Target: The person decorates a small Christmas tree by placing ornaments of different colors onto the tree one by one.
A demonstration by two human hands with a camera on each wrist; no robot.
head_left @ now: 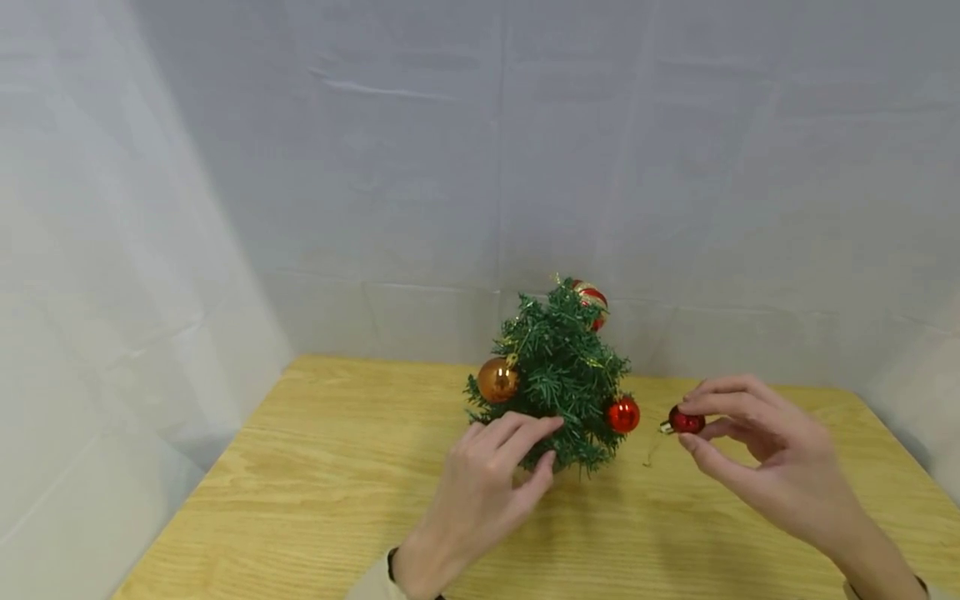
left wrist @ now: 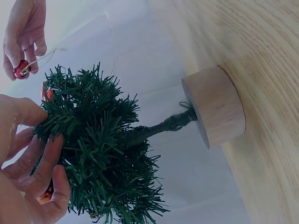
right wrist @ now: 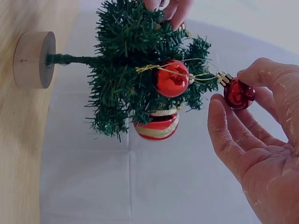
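A small green Christmas tree [head_left: 558, 375] stands on the table, its trunk set in a round wooden base [left wrist: 217, 105]. My left hand [head_left: 491, 467] is at the front of the tree, thumb and fingers around a branch tip. To the right of the tree, my right hand [head_left: 772, 458] pinches a dark red bauble [right wrist: 239, 94] by its sides, apart from the branches. A gold loop of string [right wrist: 205, 78] trails from its cap towards the tree. On the tree hang an orange-gold bauble [head_left: 498, 380], a bright red bauble [head_left: 623, 414] and a red-and-gold striped bauble [right wrist: 158, 126].
The light wooden table [head_left: 315, 467] extends around the tree on both sides. Behind it hangs a pale, creased sheet [head_left: 390, 183], which also covers the left side.
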